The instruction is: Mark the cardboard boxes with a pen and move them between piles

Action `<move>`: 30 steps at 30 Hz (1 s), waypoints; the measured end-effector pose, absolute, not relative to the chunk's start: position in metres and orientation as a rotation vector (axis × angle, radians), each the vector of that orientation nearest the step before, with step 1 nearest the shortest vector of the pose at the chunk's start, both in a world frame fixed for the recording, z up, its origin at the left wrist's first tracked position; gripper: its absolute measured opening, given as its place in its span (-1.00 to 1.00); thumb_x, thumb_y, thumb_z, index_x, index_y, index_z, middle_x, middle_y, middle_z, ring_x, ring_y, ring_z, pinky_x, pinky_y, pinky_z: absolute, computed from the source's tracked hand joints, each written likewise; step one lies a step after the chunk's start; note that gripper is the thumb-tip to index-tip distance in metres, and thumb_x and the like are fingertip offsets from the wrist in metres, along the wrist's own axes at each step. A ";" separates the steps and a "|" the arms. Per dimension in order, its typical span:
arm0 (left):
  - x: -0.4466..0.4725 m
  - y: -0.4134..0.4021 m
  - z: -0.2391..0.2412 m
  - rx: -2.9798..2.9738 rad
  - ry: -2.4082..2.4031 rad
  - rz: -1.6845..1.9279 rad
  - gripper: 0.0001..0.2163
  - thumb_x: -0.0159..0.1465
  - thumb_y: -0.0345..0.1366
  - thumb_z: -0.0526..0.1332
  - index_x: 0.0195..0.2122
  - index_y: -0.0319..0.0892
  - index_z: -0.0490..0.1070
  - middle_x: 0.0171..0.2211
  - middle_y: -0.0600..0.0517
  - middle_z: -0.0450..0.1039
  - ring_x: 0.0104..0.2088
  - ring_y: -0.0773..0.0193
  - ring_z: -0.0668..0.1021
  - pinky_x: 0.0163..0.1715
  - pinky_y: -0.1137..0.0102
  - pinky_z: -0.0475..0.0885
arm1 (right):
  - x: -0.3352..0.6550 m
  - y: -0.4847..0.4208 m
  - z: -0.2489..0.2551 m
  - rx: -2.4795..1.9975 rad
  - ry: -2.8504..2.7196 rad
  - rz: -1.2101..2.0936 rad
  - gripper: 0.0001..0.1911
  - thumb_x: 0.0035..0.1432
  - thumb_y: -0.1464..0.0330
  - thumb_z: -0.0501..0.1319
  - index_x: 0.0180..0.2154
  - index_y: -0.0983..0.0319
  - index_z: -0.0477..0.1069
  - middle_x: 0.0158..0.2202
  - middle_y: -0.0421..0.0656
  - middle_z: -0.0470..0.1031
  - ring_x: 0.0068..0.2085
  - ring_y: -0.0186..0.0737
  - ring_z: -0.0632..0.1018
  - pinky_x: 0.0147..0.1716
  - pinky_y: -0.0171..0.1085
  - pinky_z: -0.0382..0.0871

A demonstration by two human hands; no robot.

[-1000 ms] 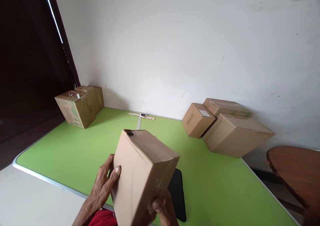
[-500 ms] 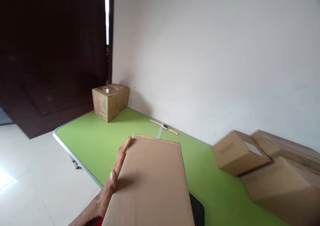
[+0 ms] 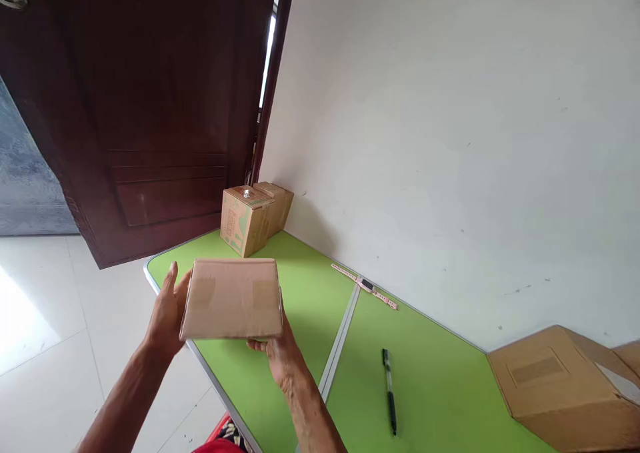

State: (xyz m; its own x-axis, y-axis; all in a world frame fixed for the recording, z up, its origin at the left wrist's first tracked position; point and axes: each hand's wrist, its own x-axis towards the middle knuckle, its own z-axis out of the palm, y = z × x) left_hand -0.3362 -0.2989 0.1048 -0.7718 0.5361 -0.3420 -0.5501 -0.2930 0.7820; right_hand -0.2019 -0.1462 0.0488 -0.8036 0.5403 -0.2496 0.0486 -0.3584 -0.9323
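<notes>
A brown cardboard box point(image 3: 233, 299) is held up over the left part of the green table, one end facing me. My left hand point(image 3: 169, 316) presses along its left side, thumb pointing up. On the right, my right hand point(image 3: 280, 349) grips the lower right corner, with fingers curled under the bottom edge. Behind the held box, two small cardboard boxes point(image 3: 255, 219) stand together at the table's far left corner.
On the green table point(image 3: 435, 373) lie a black pen point(image 3: 389, 393) and a pink-strapped watch point(image 3: 366, 285) near the wall. More cardboard boxes point(image 3: 560, 386) sit at the right. A dark red door point(image 3: 165, 106) stands beyond the table's left end.
The held box has moved left and away from me, and now shows its end. My right hand has come into view on it. The camera view has shifted, and the pen now shows.
</notes>
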 end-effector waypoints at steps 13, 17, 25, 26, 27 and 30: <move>-0.390 -0.262 0.017 0.323 1.889 2.344 -0.09 0.35 0.50 -0.15 0.38 -0.15 0.34 0.35 -0.24 0.44 0.39 -0.20 0.44 0.36 -0.02 0.37 | -0.240 -0.135 0.029 -0.860 -1.757 2.217 0.10 0.04 -0.56 0.01 0.29 0.03 0.45 0.39 0.06 0.42 0.14 0.20 0.55 -0.27 -0.07 0.58; -0.368 -0.260 -0.008 0.511 2.233 2.182 -0.01 0.28 0.46 0.12 0.53 -0.14 0.09 0.55 -0.29 0.08 0.59 -0.25 0.04 0.55 -0.14 -0.10 | -0.254 -0.138 0.020 -0.823 -1.735 2.243 0.05 0.07 -0.48 0.17 0.34 0.06 0.40 0.41 0.09 0.38 0.09 0.15 0.59 -0.23 -0.05 0.61; -0.396 -0.256 -0.040 0.679 2.723 1.824 0.54 -0.14 0.26 0.56 0.59 -0.33 -0.42 0.59 -0.56 -0.37 0.58 -0.56 -0.21 0.49 -0.38 -0.25 | -0.284 -0.142 0.015 -0.697 -1.747 2.340 0.09 0.05 -0.52 0.11 0.32 0.07 0.42 0.36 0.07 0.44 0.11 0.14 0.61 -0.09 0.01 0.56; -0.404 -0.257 -0.042 0.694 2.752 1.799 0.52 -0.13 0.26 0.54 0.59 -0.34 -0.42 0.59 -0.57 -0.36 0.58 -0.57 -0.21 0.48 -0.39 -0.22 | -0.286 -0.141 0.014 -0.692 -1.755 2.344 0.11 0.03 -0.53 0.11 0.32 0.08 0.43 0.34 0.09 0.47 0.14 0.16 0.60 -0.07 0.02 0.55; -0.414 -0.257 -0.044 0.711 2.772 1.778 0.50 -0.10 0.26 0.53 0.59 -0.34 -0.43 0.58 -0.58 -0.34 0.58 -0.58 -0.19 0.48 -0.40 -0.20 | -0.288 -0.139 0.013 -0.697 -1.763 2.342 0.13 0.01 -0.53 0.13 0.32 0.10 0.43 0.34 0.11 0.47 0.17 0.19 0.58 -0.05 0.04 0.54; -0.444 -0.254 -0.043 0.788 2.785 1.738 0.44 -0.05 0.25 0.49 0.58 -0.35 -0.42 0.56 -0.57 -0.23 0.56 -0.58 -0.07 0.47 -0.39 -0.12 | -0.282 -0.133 0.009 -0.756 -1.780 2.291 0.20 -0.06 -0.53 0.19 0.32 0.18 0.41 0.37 0.23 0.40 0.23 0.25 0.53 -0.01 0.06 0.52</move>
